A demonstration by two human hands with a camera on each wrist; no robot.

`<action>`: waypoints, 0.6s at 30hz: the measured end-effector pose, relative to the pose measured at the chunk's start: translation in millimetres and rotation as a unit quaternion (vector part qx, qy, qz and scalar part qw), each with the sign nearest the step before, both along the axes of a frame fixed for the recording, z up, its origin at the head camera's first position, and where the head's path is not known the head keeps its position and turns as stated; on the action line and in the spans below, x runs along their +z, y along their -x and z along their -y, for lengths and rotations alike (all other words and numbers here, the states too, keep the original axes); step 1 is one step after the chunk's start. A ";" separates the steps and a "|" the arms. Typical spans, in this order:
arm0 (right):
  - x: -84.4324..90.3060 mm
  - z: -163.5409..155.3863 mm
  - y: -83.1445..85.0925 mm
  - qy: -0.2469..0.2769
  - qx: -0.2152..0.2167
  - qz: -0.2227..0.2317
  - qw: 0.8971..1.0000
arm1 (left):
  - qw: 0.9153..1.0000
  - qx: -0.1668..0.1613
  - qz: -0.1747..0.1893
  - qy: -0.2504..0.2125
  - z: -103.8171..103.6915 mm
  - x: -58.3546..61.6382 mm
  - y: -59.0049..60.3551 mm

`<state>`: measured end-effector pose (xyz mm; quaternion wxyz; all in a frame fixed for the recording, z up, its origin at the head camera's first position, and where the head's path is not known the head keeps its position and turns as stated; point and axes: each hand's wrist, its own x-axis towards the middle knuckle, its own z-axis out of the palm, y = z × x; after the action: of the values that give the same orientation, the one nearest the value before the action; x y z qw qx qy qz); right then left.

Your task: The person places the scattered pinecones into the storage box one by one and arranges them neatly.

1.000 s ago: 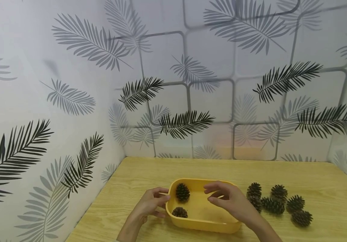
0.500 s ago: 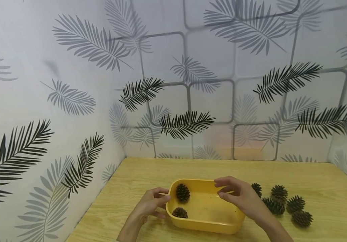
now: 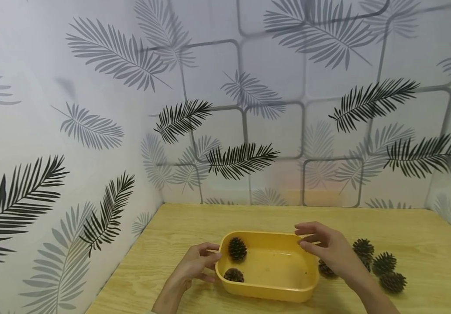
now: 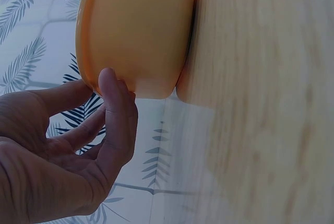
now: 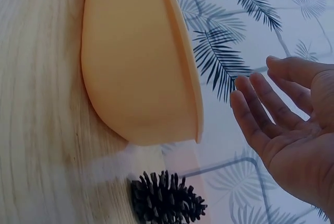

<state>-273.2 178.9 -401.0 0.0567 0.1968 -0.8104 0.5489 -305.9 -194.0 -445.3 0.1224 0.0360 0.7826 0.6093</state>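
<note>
A yellow plastic tub [image 3: 272,293] sits on the wooden table, also in the left wrist view [image 4: 135,31] and the right wrist view [image 5: 130,62]. Two pine cones lie inside it at the left, one at the back [image 3: 237,249] and one at the front [image 3: 233,275]. My left hand [image 3: 211,257] grips the tub's left rim, with a fingertip [image 4: 109,85] on the edge. My right hand [image 3: 308,239] hovers over the tub's right rim, fingers relaxed and empty, as the right wrist view [image 5: 261,114] confirms.
Several loose pine cones lie on the table right of the tub [image 3: 384,263], one half hidden under my right hand [image 3: 326,269] and seen close in the right wrist view [image 5: 164,200]. Leaf-patterned walls [image 3: 91,131] close off the left and back.
My right hand has moved rightward from above the tub's middle to its right rim, still empty. The left hand and the tub have stayed put.
</note>
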 end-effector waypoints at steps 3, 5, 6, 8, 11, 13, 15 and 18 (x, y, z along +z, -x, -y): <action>0.8 -7.8 0.1 -0.001 -0.021 0.014 1.000 | 1.000 -0.001 -0.001 0.000 0.2 0.5 -0.4; 1.6 -12.9 0.1 -0.001 -0.033 0.020 0.999 | 1.000 -0.002 -0.002 -0.001 0.4 0.8 -0.6; 1.5 -15.3 0.3 -0.003 -0.040 0.023 0.999 | 1.000 -0.003 -0.002 -0.002 0.6 0.9 -0.6; 1.9 -19.9 0.7 -0.005 -0.046 0.030 0.998 | 1.000 -0.004 -0.004 -0.004 1.0 1.2 -0.7; 1.4 -28.1 2.5 -0.015 -0.043 0.036 0.998 | 1.000 -0.005 -0.006 -0.005 1.3 1.3 -0.7; 0.7 -33.9 3.4 -0.027 -0.043 0.040 0.998 | 1.000 -0.005 -0.006 -0.004 1.0 1.3 -0.9; -0.4 -39.4 3.8 -0.038 -0.046 0.047 0.997 | 1.000 -0.005 -0.006 -0.003 0.6 1.0 -1.0; -0.9 -45.1 4.6 -0.056 -0.058 0.060 0.995 | 1.000 -0.005 -0.006 -0.002 0.2 1.0 -1.1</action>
<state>-277.8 224.0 -401.9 0.0287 0.1196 -0.8516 0.5095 -304.8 -194.1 -444.3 0.1205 0.0436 0.7818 0.6102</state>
